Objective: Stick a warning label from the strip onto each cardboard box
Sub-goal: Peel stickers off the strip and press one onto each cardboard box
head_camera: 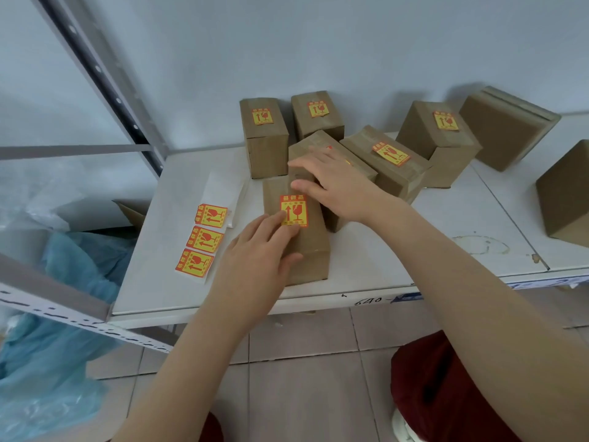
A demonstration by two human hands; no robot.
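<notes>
the left hand [258,250] is pressing straight fingers onto the lower edge of the warning label [294,209] atop the nearest cardboard box [310,256]; the right hand [334,183] is lying flat, fingers spread, on the box behind [366,170]; the strip [204,239] is lying just left

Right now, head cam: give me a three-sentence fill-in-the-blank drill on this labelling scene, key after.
1. The white backing strip on the white table holds ___ red-and-yellow warning labels.
2. The left hand presses a label onto the ___ brown cardboard box.
3. The cardboard box cut off by the frame's right edge shows ___ label.
Missing: three; nearest; no.
</notes>
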